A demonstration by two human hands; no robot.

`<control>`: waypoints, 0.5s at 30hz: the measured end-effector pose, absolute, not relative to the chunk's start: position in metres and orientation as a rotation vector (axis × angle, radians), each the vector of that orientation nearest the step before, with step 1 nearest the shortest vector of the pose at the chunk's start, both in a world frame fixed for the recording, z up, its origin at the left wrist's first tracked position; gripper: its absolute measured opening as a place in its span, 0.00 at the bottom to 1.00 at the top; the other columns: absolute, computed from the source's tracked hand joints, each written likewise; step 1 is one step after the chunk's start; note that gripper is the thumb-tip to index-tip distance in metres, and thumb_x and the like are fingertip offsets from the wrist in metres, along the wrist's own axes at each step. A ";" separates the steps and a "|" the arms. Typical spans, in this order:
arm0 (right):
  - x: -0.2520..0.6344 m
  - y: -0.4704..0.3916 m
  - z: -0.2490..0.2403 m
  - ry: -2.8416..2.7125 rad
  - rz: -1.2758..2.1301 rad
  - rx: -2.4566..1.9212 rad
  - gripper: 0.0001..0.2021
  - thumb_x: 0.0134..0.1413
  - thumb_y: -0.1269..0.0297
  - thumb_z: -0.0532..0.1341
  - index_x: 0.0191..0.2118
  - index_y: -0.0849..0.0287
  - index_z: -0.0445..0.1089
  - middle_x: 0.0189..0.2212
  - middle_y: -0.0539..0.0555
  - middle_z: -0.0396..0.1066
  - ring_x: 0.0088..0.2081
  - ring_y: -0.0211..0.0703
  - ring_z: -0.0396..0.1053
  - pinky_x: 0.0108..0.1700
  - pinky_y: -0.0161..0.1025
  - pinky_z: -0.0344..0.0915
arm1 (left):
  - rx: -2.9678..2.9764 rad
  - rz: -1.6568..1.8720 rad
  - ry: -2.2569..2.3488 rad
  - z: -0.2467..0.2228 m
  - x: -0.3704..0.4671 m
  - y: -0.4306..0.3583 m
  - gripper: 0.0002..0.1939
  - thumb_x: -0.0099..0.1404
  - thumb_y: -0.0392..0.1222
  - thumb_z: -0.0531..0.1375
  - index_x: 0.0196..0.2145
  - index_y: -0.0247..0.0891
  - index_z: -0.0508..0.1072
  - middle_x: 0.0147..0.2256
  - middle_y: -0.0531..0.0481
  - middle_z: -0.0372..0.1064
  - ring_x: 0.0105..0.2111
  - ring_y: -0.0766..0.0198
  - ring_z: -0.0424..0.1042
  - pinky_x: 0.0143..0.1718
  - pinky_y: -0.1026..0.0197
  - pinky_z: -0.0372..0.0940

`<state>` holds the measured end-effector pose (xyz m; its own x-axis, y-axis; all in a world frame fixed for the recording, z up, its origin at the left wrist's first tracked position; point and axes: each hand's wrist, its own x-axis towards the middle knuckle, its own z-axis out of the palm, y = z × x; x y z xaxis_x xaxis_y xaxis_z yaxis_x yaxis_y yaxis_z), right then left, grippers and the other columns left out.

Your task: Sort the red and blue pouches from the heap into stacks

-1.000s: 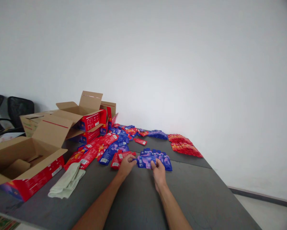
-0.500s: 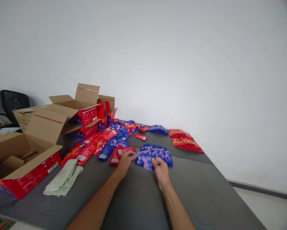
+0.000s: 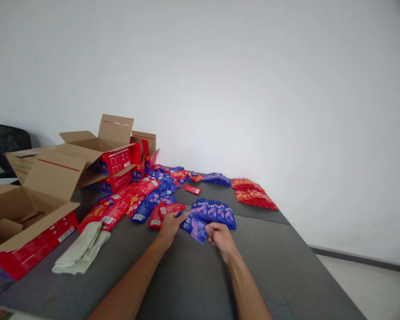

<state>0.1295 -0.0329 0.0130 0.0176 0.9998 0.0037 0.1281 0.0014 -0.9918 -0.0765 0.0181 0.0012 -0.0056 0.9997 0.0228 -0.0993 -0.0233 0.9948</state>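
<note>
A blue pouch (image 3: 195, 228) with pale purple fruit pictures and white lettering is stretched between both hands above the dark table. My left hand (image 3: 170, 227) pinches its upper left end. At the pouch's right edge, my right hand (image 3: 220, 238) is closed with thumb and fingers on it. Just behind lies an overlapping row of blue pouches (image 3: 216, 212), face up. Red pouches (image 3: 166, 210) with barcodes lie beside and beyond my left hand.
Open cardboard boxes (image 3: 36, 238) stand on the left. A loose pile of red and blue pouches (image 3: 146, 195) spreads beside them, near a folded pale cloth (image 3: 82, 249). Stacked red pouches (image 3: 253, 195) and blue pouches (image 3: 217, 179) lie toward the back of the table (image 3: 193, 284).
The held pouch has tilted, its right end dropping lower and toward me. My right hand has moved slightly down, still gripping it. The view has shifted a little to the right.
</note>
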 end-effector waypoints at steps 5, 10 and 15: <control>0.137 -0.028 0.008 -1.061 1.119 -1.178 0.18 0.47 0.49 0.66 0.23 0.62 0.70 0.17 0.48 0.66 0.20 0.33 0.58 0.24 0.32 0.53 | 0.982 1.079 1.003 0.005 -0.054 0.002 0.20 0.54 0.54 0.66 0.36 0.34 0.73 0.33 0.43 0.76 0.33 0.61 0.75 0.35 0.59 0.70; 0.139 -0.023 0.003 -0.837 1.096 -1.124 0.19 0.43 0.48 0.69 0.26 0.62 0.72 0.20 0.49 0.69 0.20 0.33 0.61 0.25 0.32 0.57 | 1.098 1.011 0.986 -0.002 -0.012 -0.002 0.17 0.54 0.48 0.66 0.37 0.34 0.72 0.35 0.43 0.75 0.32 0.61 0.76 0.32 0.60 0.71; 0.143 -0.020 -0.002 -0.760 1.034 -1.084 0.18 0.41 0.49 0.70 0.28 0.61 0.71 0.20 0.50 0.70 0.21 0.36 0.64 0.26 0.34 0.62 | 1.146 1.172 1.070 -0.001 0.035 0.011 0.15 0.57 0.37 0.63 0.42 0.34 0.69 0.30 0.49 0.74 0.26 0.65 0.74 0.28 0.63 0.70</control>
